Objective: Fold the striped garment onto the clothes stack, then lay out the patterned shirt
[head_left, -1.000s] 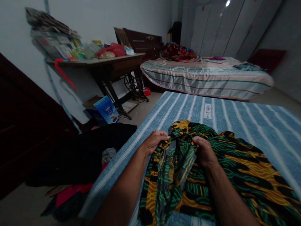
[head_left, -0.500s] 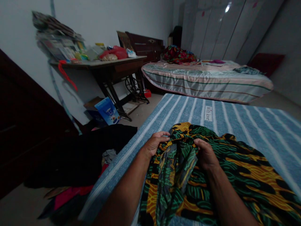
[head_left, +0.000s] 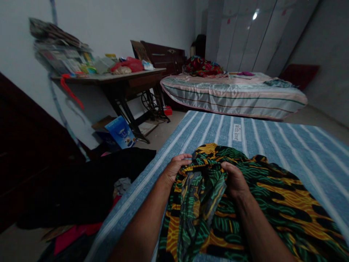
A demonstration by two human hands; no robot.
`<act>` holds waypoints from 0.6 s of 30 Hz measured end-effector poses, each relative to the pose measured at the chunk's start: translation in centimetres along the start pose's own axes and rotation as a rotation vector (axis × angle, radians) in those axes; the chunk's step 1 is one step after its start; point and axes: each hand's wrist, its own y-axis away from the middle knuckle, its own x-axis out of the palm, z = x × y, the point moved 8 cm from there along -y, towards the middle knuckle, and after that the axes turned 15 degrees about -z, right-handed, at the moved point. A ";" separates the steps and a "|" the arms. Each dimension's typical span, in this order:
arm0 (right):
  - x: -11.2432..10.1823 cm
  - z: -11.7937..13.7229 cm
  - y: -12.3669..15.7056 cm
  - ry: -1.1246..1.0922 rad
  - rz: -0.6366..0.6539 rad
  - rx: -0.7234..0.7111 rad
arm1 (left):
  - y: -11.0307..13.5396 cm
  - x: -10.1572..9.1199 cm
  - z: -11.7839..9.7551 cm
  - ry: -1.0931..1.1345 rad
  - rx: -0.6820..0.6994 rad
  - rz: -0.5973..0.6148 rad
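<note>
A green, yellow and black patterned cloth (head_left: 275, 200) lies bunched on a blue striped mattress (head_left: 272, 134) in front of me. My left hand (head_left: 174, 169) grips a gathered edge of the cloth at its left, fingers curled over the fabric. My right hand (head_left: 236, 178) is closed on the same bunched edge a little to the right. A fold of cloth hangs down between the two hands. Both forearms reach in from the bottom of the view.
A dark heap of clothes (head_left: 81, 185) lies on the floor to the left of the mattress. A cluttered sewing-machine table (head_left: 122, 78) stands by the left wall with a blue box (head_left: 121, 133) beneath. A second bed (head_left: 234, 94) stands behind, wardrobe doors (head_left: 245, 36) beyond.
Both hands keep hold of the bunched cloth edge and have shifted it slightly. The view has drifted a little; nothing else has moved.
</note>
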 end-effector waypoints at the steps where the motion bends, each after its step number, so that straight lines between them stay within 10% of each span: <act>1: 0.0 0.0 0.1 -0.004 -0.008 0.002 | 0.0 0.0 0.0 -0.002 0.003 -0.004; 18: -0.1 0.1 0.4 -0.005 -0.052 0.024 | 2.0 -1.1 -3.0 -0.476 0.418 -0.251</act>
